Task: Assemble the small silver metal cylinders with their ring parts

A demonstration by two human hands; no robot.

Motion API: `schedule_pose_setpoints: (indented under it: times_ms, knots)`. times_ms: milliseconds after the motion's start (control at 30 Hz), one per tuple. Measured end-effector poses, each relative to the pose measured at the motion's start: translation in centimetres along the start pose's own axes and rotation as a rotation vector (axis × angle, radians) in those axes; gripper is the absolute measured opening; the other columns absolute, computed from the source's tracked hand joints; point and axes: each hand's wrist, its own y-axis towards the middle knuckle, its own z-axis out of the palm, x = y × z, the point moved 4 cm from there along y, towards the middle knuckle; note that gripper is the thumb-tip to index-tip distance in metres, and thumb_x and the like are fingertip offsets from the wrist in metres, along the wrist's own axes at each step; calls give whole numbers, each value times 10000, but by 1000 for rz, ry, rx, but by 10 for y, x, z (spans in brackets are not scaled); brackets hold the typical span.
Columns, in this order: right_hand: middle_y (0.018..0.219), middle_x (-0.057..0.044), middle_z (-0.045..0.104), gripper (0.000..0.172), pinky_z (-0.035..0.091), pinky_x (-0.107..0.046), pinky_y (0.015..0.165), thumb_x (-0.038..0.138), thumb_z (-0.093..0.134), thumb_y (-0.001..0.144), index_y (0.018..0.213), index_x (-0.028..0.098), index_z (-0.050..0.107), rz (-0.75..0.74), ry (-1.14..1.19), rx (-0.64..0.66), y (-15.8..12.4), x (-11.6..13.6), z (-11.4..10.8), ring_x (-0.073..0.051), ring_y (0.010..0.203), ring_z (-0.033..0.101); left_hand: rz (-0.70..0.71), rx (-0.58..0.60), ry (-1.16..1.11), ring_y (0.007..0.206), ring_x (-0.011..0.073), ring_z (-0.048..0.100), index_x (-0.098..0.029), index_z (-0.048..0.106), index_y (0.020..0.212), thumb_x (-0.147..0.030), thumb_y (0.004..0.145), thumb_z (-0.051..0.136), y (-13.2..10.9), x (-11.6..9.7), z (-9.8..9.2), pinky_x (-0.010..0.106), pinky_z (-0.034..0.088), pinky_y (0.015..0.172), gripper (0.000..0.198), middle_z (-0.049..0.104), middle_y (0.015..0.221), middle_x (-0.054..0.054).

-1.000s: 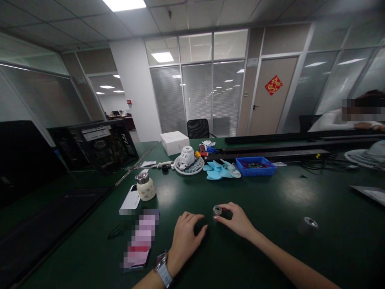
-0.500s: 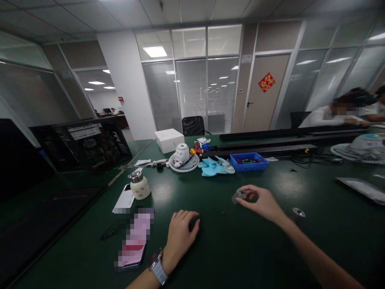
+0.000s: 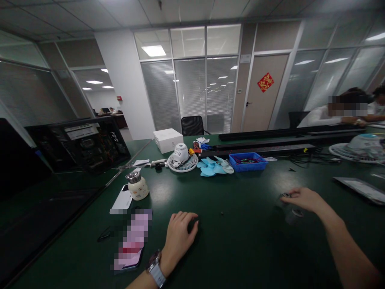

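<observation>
My right hand (image 3: 303, 198), over the right side of the table, pinches a small see-through part with a metal rim (image 3: 284, 196); motion blurs it. Just beneath and to its right, a similar round clear part (image 3: 294, 216) with a shiny ring sits on the table. My left hand (image 3: 181, 230) rests on the table with curled fingers, thumb and index tips close together. Whatever may be between those tips is too dark to make out. A tiny dark piece (image 3: 222, 213) lies between the hands.
Behind are a white fan housing (image 3: 183, 160), blue fan blades (image 3: 212, 165), a blue tray (image 3: 249, 163) of small parts and a white box (image 3: 168, 139). A jar (image 3: 138, 188) and phone (image 3: 134, 239) lie left. People sit far right.
My right hand has moved right with the clear part, from mid-table to beside the similar part. My left hand stays in place.
</observation>
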Motion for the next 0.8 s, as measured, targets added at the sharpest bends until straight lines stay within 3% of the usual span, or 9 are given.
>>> schedule_pose_setpoints:
  times_ms: [100, 233, 367, 467, 533, 600, 667, 733, 800]
  knots:
    - [692, -134, 723, 212, 495, -372, 589, 425, 726, 578, 616, 226, 667, 127, -15, 194, -1, 2, 12, -277, 653, 688, 2, 3, -1, 892, 207, 612, -244, 650, 1028, -260, 886, 514, 0, 1, 1, 361, 420, 787, 197, 691, 948, 31]
    - [616, -96, 701, 217, 517, -404, 558, 437, 740, 524, 544, 246, 638, 135, -77, 240, 3, -6, 18, -298, 623, 685, 3, 6, -16, 879, 198, 619, -244, 645, 1039, -247, 879, 523, -1, 1, 2, 356, 417, 787, 202, 690, 944, 24]
    - [586, -79, 683, 209, 531, -418, 547, 398, 748, 500, 554, 240, 621, 103, -167, 197, 3, -8, 14, -299, 592, 677, 2, 12, -18, 871, 198, 628, -241, 648, 1030, -243, 879, 520, -1, 1, 2, 356, 412, 789, 198, 693, 936, 24]
    - [793, -127, 714, 327, 533, -477, 673, 471, 735, 551, 739, 213, 665, 24, -222, 94, -6, 23, 7, -350, 779, 682, -4, 10, -17, 871, 201, 631, -237, 649, 1023, -236, 874, 523, 0, 0, 2, 358, 409, 795, 195, 694, 936, 26]
    - [977, -136, 698, 396, 491, -517, 824, 531, 647, 683, 914, 211, 680, -174, -187, -18, -22, 65, 11, -353, 957, 642, -7, 9, -23, 865, 199, 632, -239, 648, 1027, -233, 873, 524, 0, 0, 3, 357, 408, 793, 198, 694, 940, 26]
    - [1084, -103, 669, 400, 442, -492, 928, 519, 533, 814, 1058, 231, 666, -438, -75, -69, -47, 112, 30, -301, 1056, 597, -11, 12, -27, 858, 199, 632, -240, 648, 1022, -232, 871, 525, 0, 0, 3, 356, 407, 786, 195, 694, 933, 25]
    - [1049, -64, 664, 370, 471, -407, 882, 502, 516, 850, 1079, 259, 674, -565, 73, 106, -71, 145, 66, -238, 1002, 601, -17, 14, -28, 855, 200, 632, -239, 649, 1016, -228, 869, 525, 0, 0, 3, 356, 404, 780, 193, 694, 926, 24]
    - [962, -43, 656, 379, 494, -343, 785, 496, 562, 831, 1114, 272, 677, -546, 152, 305, -88, 159, 105, -199, 886, 608, -19, 11, -30, 861, 200, 629, -237, 649, 1013, -220, 869, 520, -1, -1, 3, 358, 400, 783, 194, 694, 932, 26]
    - [893, -35, 636, 429, 488, -311, 714, 494, 604, 804, 1161, 264, 665, -465, 177, 391, -94, 157, 133, -177, 790, 593, -14, 7, -34, 869, 198, 625, -236, 649, 1015, -208, 868, 517, -1, -2, 2, 359, 395, 790, 199, 693, 941, 27]
